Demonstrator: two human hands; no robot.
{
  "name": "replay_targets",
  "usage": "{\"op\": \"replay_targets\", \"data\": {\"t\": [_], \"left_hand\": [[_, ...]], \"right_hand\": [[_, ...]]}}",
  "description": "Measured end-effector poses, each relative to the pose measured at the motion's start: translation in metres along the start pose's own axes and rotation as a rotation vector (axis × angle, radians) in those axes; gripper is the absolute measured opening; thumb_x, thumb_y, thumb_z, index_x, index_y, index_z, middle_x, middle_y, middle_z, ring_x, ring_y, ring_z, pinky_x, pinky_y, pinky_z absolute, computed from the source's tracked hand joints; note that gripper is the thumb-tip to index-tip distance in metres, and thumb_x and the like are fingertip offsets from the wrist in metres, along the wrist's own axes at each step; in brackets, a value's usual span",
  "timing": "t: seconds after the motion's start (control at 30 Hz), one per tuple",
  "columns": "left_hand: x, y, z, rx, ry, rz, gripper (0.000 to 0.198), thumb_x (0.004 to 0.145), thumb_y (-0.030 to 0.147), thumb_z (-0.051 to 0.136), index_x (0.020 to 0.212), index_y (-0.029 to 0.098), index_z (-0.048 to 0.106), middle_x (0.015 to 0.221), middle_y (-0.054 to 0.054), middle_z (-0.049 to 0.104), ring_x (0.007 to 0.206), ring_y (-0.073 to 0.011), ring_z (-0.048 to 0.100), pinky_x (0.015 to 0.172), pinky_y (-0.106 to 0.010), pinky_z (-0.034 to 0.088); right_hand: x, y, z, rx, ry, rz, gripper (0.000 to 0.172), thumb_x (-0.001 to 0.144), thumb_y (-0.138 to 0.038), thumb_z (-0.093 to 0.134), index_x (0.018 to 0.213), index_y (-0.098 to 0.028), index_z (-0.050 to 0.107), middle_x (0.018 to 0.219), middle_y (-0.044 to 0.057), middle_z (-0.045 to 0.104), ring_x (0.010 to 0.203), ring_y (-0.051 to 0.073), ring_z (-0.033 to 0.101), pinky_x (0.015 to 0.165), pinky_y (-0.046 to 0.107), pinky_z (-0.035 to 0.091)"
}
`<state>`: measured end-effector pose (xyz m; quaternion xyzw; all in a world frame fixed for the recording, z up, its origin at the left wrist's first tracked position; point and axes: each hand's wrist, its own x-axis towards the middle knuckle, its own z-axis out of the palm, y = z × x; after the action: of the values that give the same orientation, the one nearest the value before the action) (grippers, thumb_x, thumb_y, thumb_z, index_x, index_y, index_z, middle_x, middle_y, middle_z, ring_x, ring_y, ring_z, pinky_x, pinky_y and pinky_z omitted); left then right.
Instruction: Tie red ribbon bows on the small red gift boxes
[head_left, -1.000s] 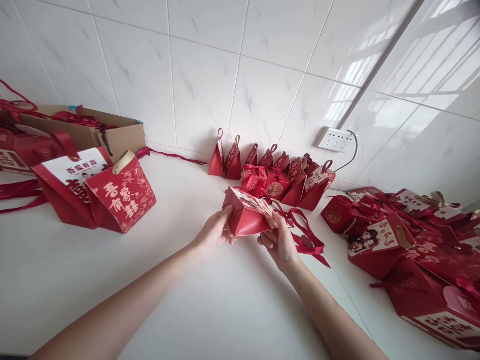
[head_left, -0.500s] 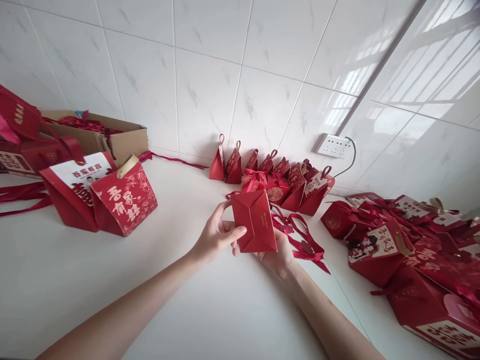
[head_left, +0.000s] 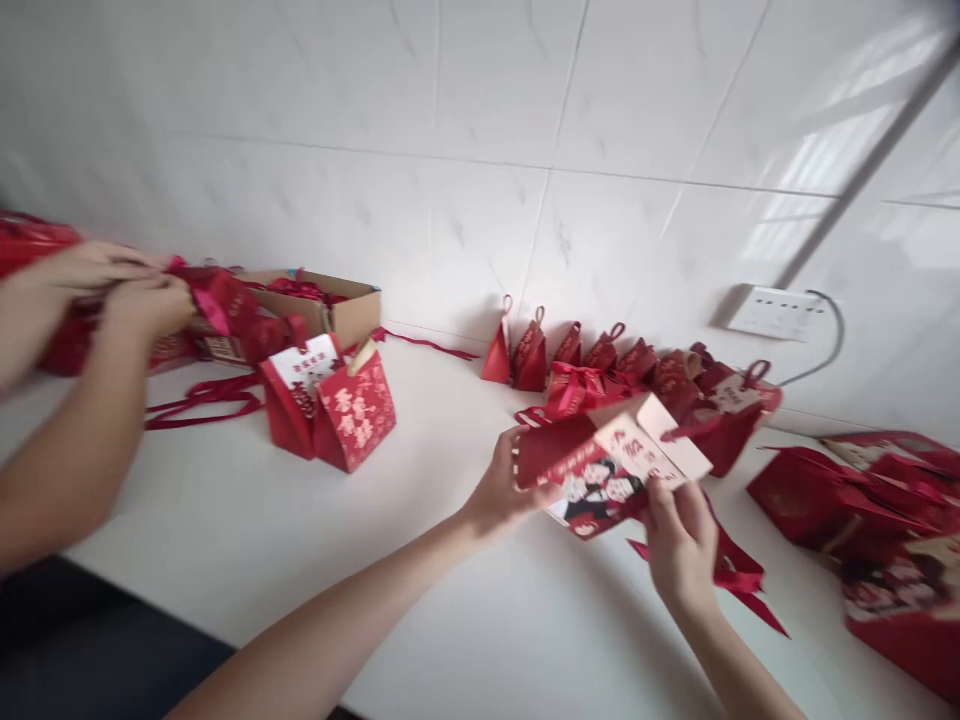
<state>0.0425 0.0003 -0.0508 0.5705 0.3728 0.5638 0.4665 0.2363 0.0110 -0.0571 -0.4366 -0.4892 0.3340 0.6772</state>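
A red gift box (head_left: pixel 592 490) with a printed cartoon picture and a pale top flap is held up over the white table (head_left: pixel 420 600). Around its left end, my left hand (head_left: pixel 506 490) is closed, thumb along the front. My right hand (head_left: pixel 682 540) pinches the pale flap at the box's right side. Below and behind the right hand lies a dark red ribbon (head_left: pixel 742 575), partly hidden. Just beyond the box stands a row of small red gift boxes with loop handles (head_left: pixel 530 355) along the wall.
Two red boxes (head_left: pixel 356 415) stand to the left, near a cardboard carton (head_left: pixel 356 315) holding red ribbon. At far left, a co-worker's hands (head_left: pixel 142 290) work on a red box. More red boxes (head_left: pixel 900 590) are heaped at right. A socket strip (head_left: pixel 776 312) is on the wall.
The box has turned from its plain folded base to its printed side. My right hand has moved from beneath it to the flap. The view has swung left, bringing a co-worker's arms into sight.
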Motion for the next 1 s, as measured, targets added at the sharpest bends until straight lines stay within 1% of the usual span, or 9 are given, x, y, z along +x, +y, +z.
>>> {"op": "replay_targets", "data": {"t": [0.1, 0.2, 0.27, 0.37, 0.5, 0.6, 0.7, 0.87, 1.0], "left_hand": [[0.000, 0.005, -0.007, 0.267, 0.027, 0.175, 0.096, 0.057, 0.052, 0.076, 0.137, 0.021, 0.033, 0.136, -0.015, 0.042, 0.122, -0.0310, 0.045, 0.101, -0.047, 0.040], [-0.005, 0.016, -0.011, 0.442, -0.274, 0.201, 0.072, 0.063, 0.033, 0.075, 0.130, 0.024, 0.049, 0.123, -0.008, 0.061, 0.112, -0.0285, 0.058, 0.096, -0.041, 0.047], [-0.007, 0.020, -0.010, 0.464, -0.370, 0.172, 0.059, 0.070, 0.026, 0.069, 0.127, 0.026, 0.054, 0.114, -0.004, 0.067, 0.101, -0.0253, 0.065, 0.086, -0.036, 0.054], [-0.007, 0.017, -0.008, 0.568, -0.194, 0.178, 0.050, 0.069, 0.023, 0.069, 0.118, 0.027, 0.061, 0.104, -0.003, 0.072, 0.089, -0.0245, 0.070, 0.073, -0.033, 0.058], [0.005, 0.006, -0.018, 0.639, 0.236, 0.214, 0.034, 0.076, 0.024, 0.063, 0.110, 0.020, 0.061, 0.099, -0.005, 0.072, 0.089, -0.0216, 0.069, 0.077, -0.031, 0.057], [0.020, 0.001, -0.042, 0.677, 0.566, 0.172, 0.036, 0.081, 0.026, 0.056, 0.116, 0.015, 0.051, 0.112, -0.011, 0.066, 0.104, -0.0220, 0.064, 0.090, -0.033, 0.052], [0.033, 0.001, -0.074, 0.748, 0.800, 0.042, 0.042, 0.080, 0.024, 0.057, 0.118, 0.014, 0.044, 0.121, -0.017, 0.058, 0.114, -0.0265, 0.057, 0.096, -0.040, 0.047], [0.038, 0.005, -0.099, 0.842, 0.887, -0.276, 0.047, 0.068, 0.026, 0.065, 0.110, 0.011, 0.047, 0.114, -0.023, 0.058, 0.115, -0.0424, 0.051, 0.094, -0.059, 0.040], [0.039, 0.004, -0.091, 0.905, 0.876, -0.290, 0.075, 0.071, 0.029, 0.058, 0.130, -0.002, 0.026, 0.138, -0.035, 0.029, 0.132, -0.0481, 0.025, 0.101, -0.067, 0.025]], "right_hand": [[-0.002, 0.003, -0.005, -0.202, -0.036, -0.253, 0.042, 0.077, -0.054, 0.062, 0.101, -0.020, 0.052, 0.096, 0.006, 0.060, 0.088, 0.022, 0.059, 0.076, 0.034, 0.048], [-0.001, 0.004, -0.003, -0.377, -0.180, -0.175, 0.043, 0.081, -0.060, 0.051, 0.098, -0.021, 0.051, 0.093, 0.007, 0.061, 0.084, 0.023, 0.061, 0.068, 0.033, 0.051], [0.000, 0.004, -0.001, -0.481, -0.246, -0.063, 0.045, 0.083, -0.063, 0.044, 0.096, -0.021, 0.051, 0.091, 0.008, 0.062, 0.083, 0.025, 0.062, 0.066, 0.034, 0.052], [0.000, 0.008, 0.002, -0.520, -0.281, -0.018, 0.051, 0.083, -0.064, 0.042, 0.110, -0.020, 0.046, 0.109, 0.012, 0.059, 0.095, 0.028, 0.062, 0.069, 0.036, 0.054], [-0.007, 0.016, 0.005, -0.575, -0.427, 0.027, 0.058, 0.084, -0.064, 0.040, 0.122, -0.020, 0.037, 0.129, 0.017, 0.047, 0.107, 0.029, 0.058, 0.075, 0.038, 0.056], [-0.010, 0.020, 0.005, -0.620, -0.535, 0.043, 0.056, 0.087, -0.063, 0.036, 0.124, -0.022, 0.035, 0.126, 0.016, 0.046, 0.110, 0.028, 0.057, 0.081, 0.040, 0.055], [-0.012, 0.019, 0.007, -0.650, -0.609, 0.015, 0.052, 0.089, -0.060, 0.032, 0.123, -0.021, 0.035, 0.125, 0.016, 0.044, 0.110, 0.027, 0.055, 0.083, 0.041, 0.054], [-0.016, 0.008, 0.011, -0.695, -0.699, -0.055, 0.042, 0.093, -0.045, 0.034, 0.124, -0.017, 0.035, 0.125, 0.017, 0.043, 0.107, 0.025, 0.056, 0.091, 0.044, 0.049], [-0.015, 0.001, 0.016, -0.741, -0.729, -0.121, 0.037, 0.091, -0.031, 0.045, 0.123, -0.014, 0.041, 0.123, 0.017, 0.046, 0.106, 0.026, 0.057, 0.096, 0.045, 0.045]]}}
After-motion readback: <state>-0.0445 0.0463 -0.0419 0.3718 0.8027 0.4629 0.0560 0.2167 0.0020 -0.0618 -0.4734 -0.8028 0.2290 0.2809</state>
